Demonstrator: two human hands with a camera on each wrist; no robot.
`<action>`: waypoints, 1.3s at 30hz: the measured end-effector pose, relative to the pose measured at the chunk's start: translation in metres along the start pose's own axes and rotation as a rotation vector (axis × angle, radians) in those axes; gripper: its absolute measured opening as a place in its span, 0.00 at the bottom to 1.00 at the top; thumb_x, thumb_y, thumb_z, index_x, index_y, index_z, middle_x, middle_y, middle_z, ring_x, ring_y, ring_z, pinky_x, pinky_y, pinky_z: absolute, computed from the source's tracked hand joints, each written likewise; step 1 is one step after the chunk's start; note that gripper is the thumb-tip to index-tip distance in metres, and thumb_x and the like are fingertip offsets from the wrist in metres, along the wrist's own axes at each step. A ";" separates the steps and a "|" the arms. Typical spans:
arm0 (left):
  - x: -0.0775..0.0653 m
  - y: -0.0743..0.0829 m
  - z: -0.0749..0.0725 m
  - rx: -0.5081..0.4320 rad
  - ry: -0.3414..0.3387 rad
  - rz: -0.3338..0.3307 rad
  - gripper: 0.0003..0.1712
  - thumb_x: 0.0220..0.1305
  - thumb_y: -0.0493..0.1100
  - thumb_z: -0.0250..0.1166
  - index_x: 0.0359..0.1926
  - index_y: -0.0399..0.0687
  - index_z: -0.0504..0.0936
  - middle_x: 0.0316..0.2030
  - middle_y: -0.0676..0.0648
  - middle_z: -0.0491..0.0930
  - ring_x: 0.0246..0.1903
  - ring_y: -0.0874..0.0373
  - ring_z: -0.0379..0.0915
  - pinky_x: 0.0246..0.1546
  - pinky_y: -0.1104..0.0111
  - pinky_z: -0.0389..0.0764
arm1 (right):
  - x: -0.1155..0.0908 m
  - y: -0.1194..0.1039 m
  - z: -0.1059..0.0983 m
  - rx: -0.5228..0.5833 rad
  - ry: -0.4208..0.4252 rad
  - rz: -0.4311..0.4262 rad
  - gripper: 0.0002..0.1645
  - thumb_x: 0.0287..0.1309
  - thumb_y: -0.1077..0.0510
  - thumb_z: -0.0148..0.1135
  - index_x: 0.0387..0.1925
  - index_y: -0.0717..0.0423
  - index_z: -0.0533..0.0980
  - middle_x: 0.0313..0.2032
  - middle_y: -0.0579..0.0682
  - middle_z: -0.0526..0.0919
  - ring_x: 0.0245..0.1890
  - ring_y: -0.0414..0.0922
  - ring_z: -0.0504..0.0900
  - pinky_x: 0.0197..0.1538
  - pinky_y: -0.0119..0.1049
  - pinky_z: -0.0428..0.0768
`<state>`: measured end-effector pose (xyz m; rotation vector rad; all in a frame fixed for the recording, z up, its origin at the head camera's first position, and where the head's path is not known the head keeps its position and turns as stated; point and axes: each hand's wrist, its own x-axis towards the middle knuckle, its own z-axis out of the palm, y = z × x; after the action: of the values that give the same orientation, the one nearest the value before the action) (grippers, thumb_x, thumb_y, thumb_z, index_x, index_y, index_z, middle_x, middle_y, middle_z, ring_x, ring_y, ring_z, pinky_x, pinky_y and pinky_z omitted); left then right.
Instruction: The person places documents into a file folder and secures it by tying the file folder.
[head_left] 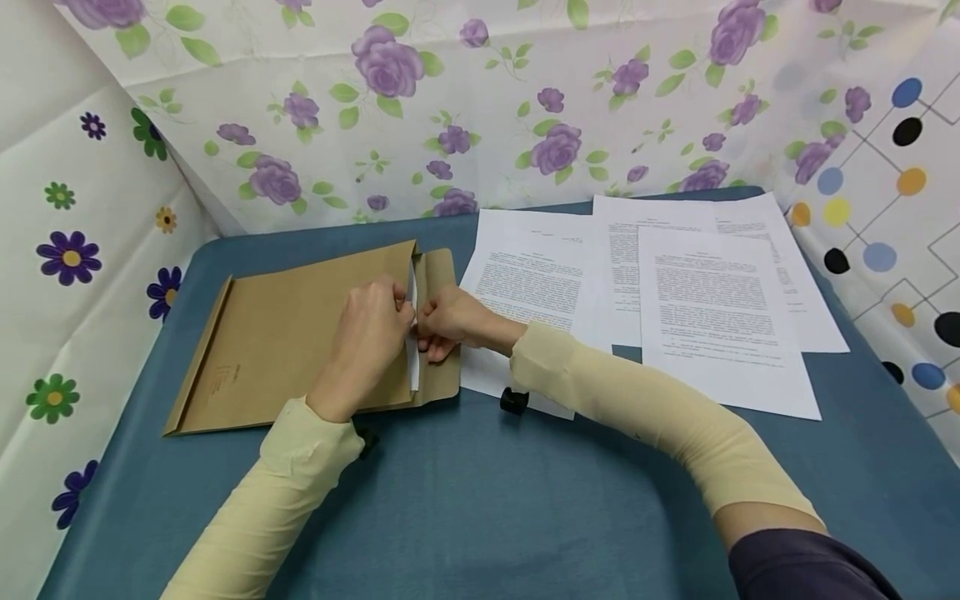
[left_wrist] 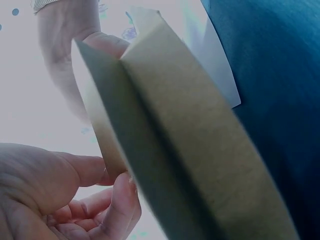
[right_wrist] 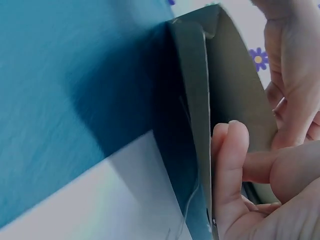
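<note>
A brown paper envelope [head_left: 315, 325] lies on the left of the table, its opening and flap [head_left: 442, 375] facing right. My left hand [head_left: 371, 333] pinches the edge of its upper panel between thumb and fingers [left_wrist: 122, 200]. In the left wrist view the envelope's mouth [left_wrist: 135, 120] gapes between two panels. My right hand [head_left: 453, 321] is at the flap side, fingers curled in the opening. In the right wrist view, its fingers [right_wrist: 232, 155] lie against the flap's inner face, the thumb close to them. A white strip [head_left: 414, 371] shows along the opening.
Printed sheets lie to the right: one sheet [head_left: 532, 267] reaches under my right forearm, and several overlapping ones [head_left: 720, 300] lie farther right. A blue cloth [head_left: 480, 500] covers the table. Flowered curtains [head_left: 495, 108] stand behind it.
</note>
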<state>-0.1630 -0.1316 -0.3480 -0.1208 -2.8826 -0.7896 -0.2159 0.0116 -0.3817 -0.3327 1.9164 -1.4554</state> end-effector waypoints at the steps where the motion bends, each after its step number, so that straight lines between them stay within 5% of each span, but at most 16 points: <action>1: 0.000 0.000 0.001 -0.001 -0.002 0.001 0.07 0.68 0.32 0.62 0.42 0.30 0.81 0.35 0.35 0.84 0.28 0.45 0.79 0.28 0.58 0.80 | -0.001 0.001 -0.001 -0.029 0.005 -0.017 0.15 0.72 0.69 0.56 0.30 0.77 0.80 0.20 0.56 0.81 0.14 0.42 0.81 0.23 0.33 0.82; 6: 0.000 -0.002 0.004 0.000 0.001 0.008 0.06 0.68 0.32 0.61 0.42 0.30 0.81 0.35 0.35 0.84 0.28 0.46 0.79 0.28 0.58 0.79 | -0.010 0.003 -0.012 -0.113 0.043 -0.074 0.15 0.70 0.65 0.61 0.28 0.73 0.81 0.20 0.56 0.82 0.15 0.42 0.80 0.24 0.35 0.83; 14: 0.001 -0.001 0.007 -0.010 0.000 -0.017 0.07 0.69 0.32 0.60 0.42 0.30 0.82 0.36 0.35 0.84 0.29 0.45 0.79 0.27 0.59 0.78 | -0.030 0.016 -0.053 -0.239 0.195 -0.043 0.11 0.69 0.60 0.63 0.39 0.67 0.85 0.27 0.55 0.85 0.19 0.42 0.78 0.25 0.32 0.78; 26: -0.001 -0.003 0.011 -0.031 0.012 0.005 0.07 0.68 0.30 0.59 0.41 0.30 0.82 0.35 0.35 0.84 0.28 0.45 0.79 0.27 0.60 0.78 | -0.059 0.041 -0.123 -0.678 0.474 -0.027 0.15 0.67 0.56 0.65 0.46 0.65 0.83 0.42 0.58 0.85 0.36 0.50 0.79 0.39 0.41 0.76; 39: -0.002 -0.001 0.007 -0.047 -0.003 -0.046 0.07 0.70 0.32 0.60 0.42 0.31 0.82 0.35 0.36 0.82 0.29 0.46 0.78 0.27 0.62 0.77 | -0.054 0.054 -0.175 -0.804 0.442 -0.071 0.27 0.64 0.59 0.68 0.59 0.72 0.75 0.55 0.71 0.78 0.55 0.62 0.76 0.60 0.55 0.74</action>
<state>-0.1620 -0.1289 -0.3546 -0.0615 -2.8797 -0.8667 -0.2812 0.1908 -0.3890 -0.4643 2.8323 -0.7621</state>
